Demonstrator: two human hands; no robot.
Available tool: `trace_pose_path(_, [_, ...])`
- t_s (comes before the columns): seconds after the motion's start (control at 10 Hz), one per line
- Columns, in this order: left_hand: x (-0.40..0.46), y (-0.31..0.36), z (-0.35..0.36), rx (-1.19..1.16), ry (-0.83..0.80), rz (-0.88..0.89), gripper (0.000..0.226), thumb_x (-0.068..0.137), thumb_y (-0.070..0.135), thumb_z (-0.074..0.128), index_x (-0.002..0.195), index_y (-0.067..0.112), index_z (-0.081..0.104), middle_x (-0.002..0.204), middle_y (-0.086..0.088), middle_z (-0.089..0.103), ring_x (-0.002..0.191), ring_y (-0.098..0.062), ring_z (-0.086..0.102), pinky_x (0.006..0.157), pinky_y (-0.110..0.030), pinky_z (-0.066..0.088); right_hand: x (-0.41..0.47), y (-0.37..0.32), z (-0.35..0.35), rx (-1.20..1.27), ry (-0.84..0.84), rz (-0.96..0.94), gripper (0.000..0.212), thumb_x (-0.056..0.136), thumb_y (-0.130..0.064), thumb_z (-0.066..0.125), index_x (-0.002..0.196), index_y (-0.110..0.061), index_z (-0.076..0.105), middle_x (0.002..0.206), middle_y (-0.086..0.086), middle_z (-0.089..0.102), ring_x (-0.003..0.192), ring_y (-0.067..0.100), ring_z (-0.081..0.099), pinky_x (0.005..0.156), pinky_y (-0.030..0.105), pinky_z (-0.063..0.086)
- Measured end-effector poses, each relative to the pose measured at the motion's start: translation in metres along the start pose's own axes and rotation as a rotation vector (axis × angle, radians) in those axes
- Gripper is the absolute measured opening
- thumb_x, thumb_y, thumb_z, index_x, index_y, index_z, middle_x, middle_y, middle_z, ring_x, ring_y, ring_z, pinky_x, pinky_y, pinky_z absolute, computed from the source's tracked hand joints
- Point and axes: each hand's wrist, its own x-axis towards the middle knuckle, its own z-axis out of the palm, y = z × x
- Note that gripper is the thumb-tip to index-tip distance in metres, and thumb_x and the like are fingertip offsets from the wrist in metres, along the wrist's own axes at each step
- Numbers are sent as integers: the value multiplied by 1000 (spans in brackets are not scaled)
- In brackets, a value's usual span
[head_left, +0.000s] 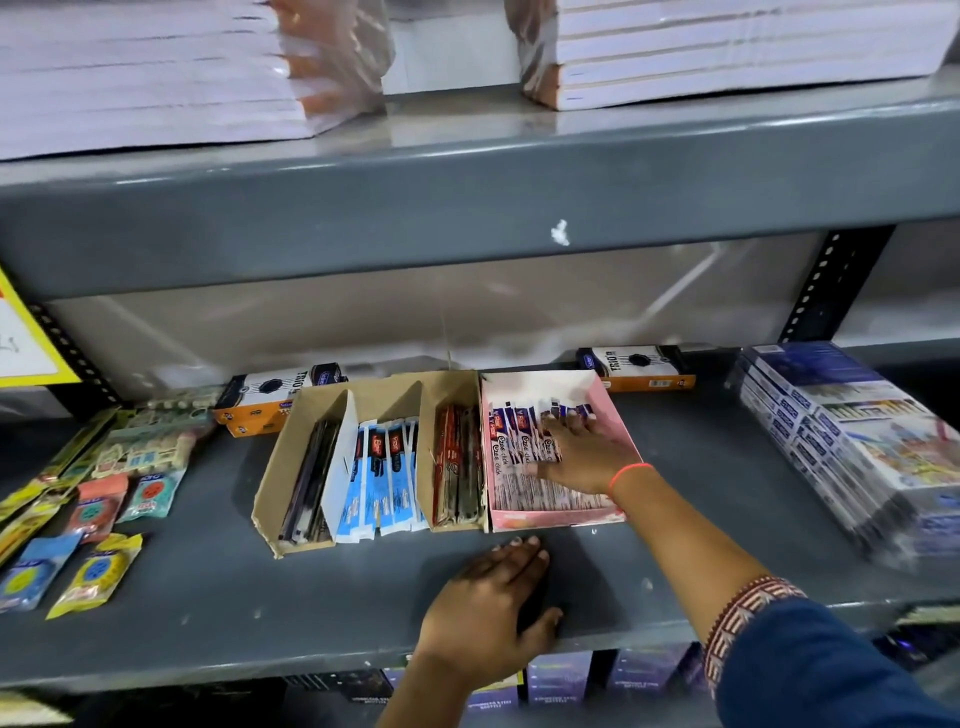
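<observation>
the shelf (208, 597) carries a cardboard box (280, 447) and, touching its right side, a pink box (550, 519). the packets (514, 467) lie in the pink box, long axes running near to far. your right hand (576, 457) rests on top of them, fingers spread flat, gripping nothing. your left hand (493, 597) lies flat on the shelf, just near of the box, holding nothing. the right is nearer; i'd judge it need only curl round a packet.

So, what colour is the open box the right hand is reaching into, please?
The open cardboard box is pink, head view.
</observation>
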Motion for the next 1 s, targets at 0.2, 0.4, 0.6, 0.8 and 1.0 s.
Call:
trace_pose_path(0.2, [-1, 1, 3, 16, 55, 50, 51, 69, 54, 58, 109, 24, 67, 113, 8, 67, 102, -8, 62, 83, -21, 48, 1, -5, 12, 70, 0, 35, 81, 86, -60, 40, 150, -26, 4, 161, 8, -4, 147, 31, -1, 118, 53, 11])
trace_pose_path(0.4, [3, 5, -6, 32, -80, -3, 54, 76, 63, 44, 117, 33, 61, 125, 15, 58, 111, -1, 54, 93, -15, 39, -16, -6, 11, 111, 152, 36, 85, 87, -61, 34, 151, -19, -2, 161, 8, -6, 148, 26, 1, 120, 44, 14])
trace_pose_path(0.6, [4, 0, -1, 76, -148, -49, 60, 90, 59, 27, 143, 31, 17, 153, 15, 10, 138, -5, 5, 108, -20, 6, -82, 6, 23, 238, 424, 14, 64, 90, -47, 43, 145, -18, 27, 155, 3, 30, 138, 21, 37, 104, 33, 39])
trace_pose_path(0.8, [-11, 27, -37, 200, -354, -67, 71, 93, 56, 27, 145, 13, 6, 155, -4, 7, 138, -22, 19, 101, -41, 36, -160, 31, 34, 83, 605, 106, 61, 94, -44, 37, 148, -21, 21, 159, -4, 18, 145, 13, 22, 113, 26, 28])
trace_pose_path(1.0, [-56, 39, -98, 370, -120, 70, 63, 97, 50, 13, 143, 11, -8, 155, -8, -3, 140, -19, -2, 111, -32, 1, -227, -12, 21, -95, 892, 93, 77, 93, -53, 9, 142, 1, 33, 152, 13, 28, 138, 31, 37, 112, 39, 30])
